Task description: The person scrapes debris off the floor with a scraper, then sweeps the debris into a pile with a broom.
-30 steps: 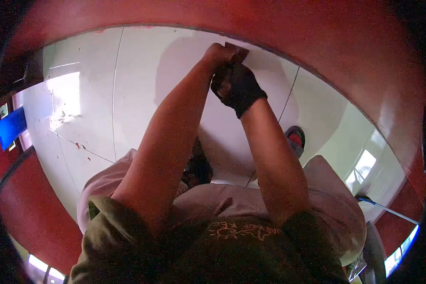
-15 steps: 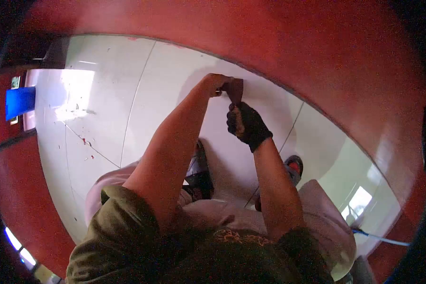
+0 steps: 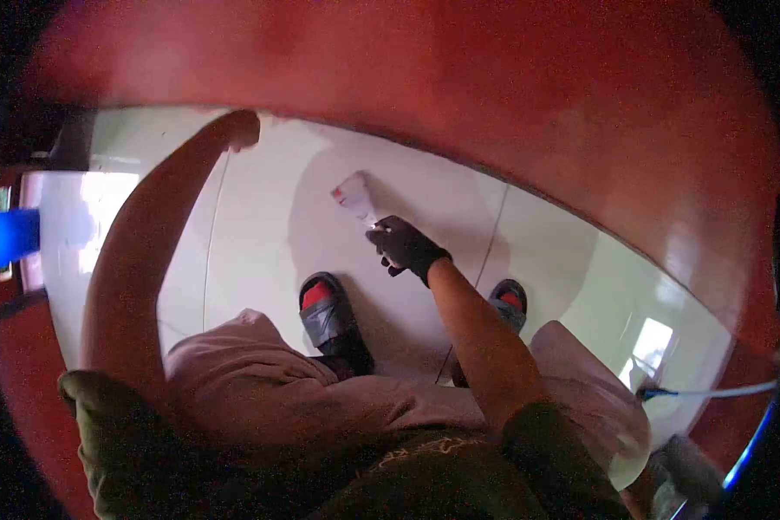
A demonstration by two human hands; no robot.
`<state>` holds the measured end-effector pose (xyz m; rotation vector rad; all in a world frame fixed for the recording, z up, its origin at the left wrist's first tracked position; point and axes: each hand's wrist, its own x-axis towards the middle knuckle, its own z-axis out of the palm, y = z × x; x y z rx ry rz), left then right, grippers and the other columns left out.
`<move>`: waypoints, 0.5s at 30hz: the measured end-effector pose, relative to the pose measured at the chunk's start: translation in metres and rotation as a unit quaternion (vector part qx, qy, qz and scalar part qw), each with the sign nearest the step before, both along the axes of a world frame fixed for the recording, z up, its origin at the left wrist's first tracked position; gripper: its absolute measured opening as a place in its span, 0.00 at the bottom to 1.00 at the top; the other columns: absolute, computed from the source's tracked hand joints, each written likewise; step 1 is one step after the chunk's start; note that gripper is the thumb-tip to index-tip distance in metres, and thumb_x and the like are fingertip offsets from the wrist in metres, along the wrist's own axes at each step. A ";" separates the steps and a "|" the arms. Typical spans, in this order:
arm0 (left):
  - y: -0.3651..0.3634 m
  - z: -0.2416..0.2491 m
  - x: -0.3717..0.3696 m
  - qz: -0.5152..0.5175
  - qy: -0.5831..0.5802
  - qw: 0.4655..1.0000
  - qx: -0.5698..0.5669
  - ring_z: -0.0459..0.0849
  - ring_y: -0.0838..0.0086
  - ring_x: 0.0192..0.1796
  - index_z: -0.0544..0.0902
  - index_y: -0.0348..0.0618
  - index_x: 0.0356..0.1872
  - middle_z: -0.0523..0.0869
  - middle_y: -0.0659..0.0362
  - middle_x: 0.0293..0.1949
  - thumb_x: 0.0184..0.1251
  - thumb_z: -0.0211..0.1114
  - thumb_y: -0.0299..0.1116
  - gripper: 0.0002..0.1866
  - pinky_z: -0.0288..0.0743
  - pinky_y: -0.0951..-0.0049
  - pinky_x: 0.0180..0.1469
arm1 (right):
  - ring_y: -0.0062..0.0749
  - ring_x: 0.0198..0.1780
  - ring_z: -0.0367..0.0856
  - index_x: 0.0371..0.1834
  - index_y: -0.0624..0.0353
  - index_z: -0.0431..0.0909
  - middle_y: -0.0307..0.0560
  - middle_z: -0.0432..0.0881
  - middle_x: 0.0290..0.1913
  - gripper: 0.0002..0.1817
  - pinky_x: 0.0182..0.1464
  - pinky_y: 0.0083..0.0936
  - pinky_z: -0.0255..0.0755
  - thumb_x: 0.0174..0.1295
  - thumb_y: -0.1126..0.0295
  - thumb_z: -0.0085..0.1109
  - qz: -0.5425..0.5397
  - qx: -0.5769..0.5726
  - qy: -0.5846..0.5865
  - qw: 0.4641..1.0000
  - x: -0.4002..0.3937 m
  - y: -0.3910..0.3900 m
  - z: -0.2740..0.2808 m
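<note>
Glossy white tiled floor beneath you, bearing your left slipper; right of that slipper, beyond a thin tile joint, stands your right slipper.

scraper in right hand | left hand farther left | wall ahead

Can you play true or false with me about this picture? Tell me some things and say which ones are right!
1. The right hand wears a black glove. True.
2. The left hand is holding the scraper. False: the right hand holds the scraper.
3. The floor tiles are pale. True.
4. The wall is bright green. False: the wall is red.
5. Red shows at the front of both sandals. True.
</note>
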<state>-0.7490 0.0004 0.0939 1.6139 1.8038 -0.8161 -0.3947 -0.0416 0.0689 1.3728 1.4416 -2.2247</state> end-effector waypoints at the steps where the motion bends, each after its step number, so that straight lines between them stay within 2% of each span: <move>1: 0.007 -0.017 0.000 -0.246 0.064 0.966 -0.032 0.76 0.60 0.35 0.75 0.42 0.30 0.77 0.50 0.31 0.50 0.55 0.35 0.09 0.69 0.59 0.39 | 0.20 0.21 0.69 0.38 0.56 0.66 0.40 0.70 0.25 0.15 0.20 0.19 0.68 0.52 0.59 0.50 0.030 0.025 -0.027 0.999 0.005 0.000 0.002; 2: -0.007 -0.011 0.022 -0.148 -0.039 0.987 0.051 0.75 0.58 0.38 0.73 0.42 0.30 0.77 0.51 0.32 0.46 0.59 0.36 0.11 0.68 0.62 0.42 | 0.20 0.21 0.69 0.38 0.56 0.66 0.40 0.70 0.25 0.15 0.20 0.19 0.68 0.52 0.59 0.50 0.010 0.032 -0.035 0.999 0.011 -0.002 -0.001; 3: -0.021 -0.009 0.053 -0.064 -0.114 0.985 0.113 0.73 0.59 0.44 0.72 0.42 0.37 0.75 0.52 0.38 0.43 0.63 0.37 0.18 0.66 0.61 0.47 | 0.21 0.20 0.69 0.37 0.56 0.67 0.39 0.70 0.23 0.14 0.18 0.19 0.67 0.51 0.60 0.51 0.016 0.064 -0.017 0.998 0.018 -0.004 -0.007; 4: -0.034 -0.005 0.087 -0.051 -0.151 0.975 0.152 0.68 0.59 0.50 0.68 0.43 0.44 0.71 0.51 0.47 0.41 0.65 0.39 0.27 0.62 0.63 0.52 | 0.22 0.19 0.68 0.36 0.57 0.67 0.39 0.69 0.21 0.13 0.16 0.20 0.66 0.51 0.62 0.51 0.025 0.094 0.001 0.995 0.025 -0.003 -0.011; 5: -0.039 -0.008 0.113 -0.079 -0.195 0.965 0.157 0.63 0.60 0.56 0.65 0.44 0.50 0.65 0.50 0.53 0.41 0.65 0.43 0.33 0.59 0.59 0.54 | 0.22 0.19 0.68 0.36 0.57 0.67 0.39 0.69 0.21 0.13 0.16 0.20 0.66 0.51 0.62 0.51 0.010 0.099 -0.008 0.995 0.029 0.000 -0.009; 6: -0.048 -0.016 0.136 -0.124 -0.245 0.936 0.221 0.60 0.61 0.58 0.64 0.45 0.52 0.63 0.51 0.55 0.41 0.64 0.44 0.33 0.57 0.58 0.55 | 0.21 0.19 0.68 0.35 0.56 0.68 0.38 0.69 0.21 0.12 0.17 0.20 0.65 0.51 0.62 0.51 0.030 0.063 0.007 0.998 0.031 0.004 -0.007; 7: -0.053 -0.011 0.162 -0.182 -0.228 0.925 0.245 0.63 0.60 0.57 0.63 0.43 0.53 0.64 0.50 0.55 0.39 0.66 0.43 0.37 0.58 0.61 0.54 | 0.21 0.19 0.67 0.35 0.55 0.69 0.37 0.69 0.21 0.11 0.17 0.19 0.65 0.51 0.62 0.51 0.051 0.027 0.024 0.998 0.035 0.009 -0.004; 8: -0.057 -0.012 0.176 -0.254 -0.259 0.901 0.239 0.63 0.60 0.57 0.65 0.44 0.52 0.65 0.50 0.54 0.41 0.65 0.41 0.33 0.58 0.60 0.54 | 0.21 0.19 0.67 0.35 0.55 0.69 0.37 0.69 0.21 0.11 0.17 0.19 0.65 0.51 0.62 0.51 0.040 0.031 0.018 0.999 0.039 0.014 0.003; 10: -0.059 -0.007 0.199 -0.325 -0.299 0.848 0.294 0.70 0.61 0.49 0.71 0.43 0.44 0.73 0.51 0.45 0.43 0.63 0.39 0.24 0.63 0.61 0.48 | 0.20 0.20 0.67 0.33 0.54 0.70 0.37 0.69 0.21 0.10 0.18 0.18 0.65 0.52 0.61 0.49 0.091 0.016 0.019 0.996 0.047 0.029 0.017; 11: -0.055 -0.002 0.208 -0.328 -0.305 0.845 0.291 0.70 0.61 0.49 0.71 0.43 0.44 0.73 0.51 0.45 0.43 0.63 0.39 0.24 0.63 0.61 0.48 | 0.19 0.21 0.67 0.32 0.53 0.71 0.36 0.70 0.21 0.11 0.19 0.17 0.65 0.52 0.59 0.49 0.089 -0.024 0.037 0.995 0.055 0.038 0.019; 13: -0.043 0.009 0.221 -0.277 -0.246 0.904 0.215 0.75 0.61 0.38 0.74 0.42 0.36 0.77 0.54 0.32 0.44 0.60 0.34 0.15 0.67 0.62 0.40 | 0.19 0.22 0.67 0.33 0.53 0.72 0.36 0.70 0.22 0.12 0.19 0.17 0.65 0.51 0.58 0.49 0.107 0.007 0.014 0.994 0.063 0.051 0.033; 15: -0.039 0.019 0.227 -0.284 -0.289 0.881 0.245 0.75 0.61 0.34 0.74 0.42 0.33 0.77 0.54 0.28 0.43 0.60 0.32 0.13 0.68 0.63 0.37 | 0.20 0.21 0.67 0.32 0.53 0.72 0.37 0.70 0.22 0.14 0.19 0.17 0.64 0.51 0.56 0.50 0.147 0.057 -0.020 0.987 0.068 0.060 0.056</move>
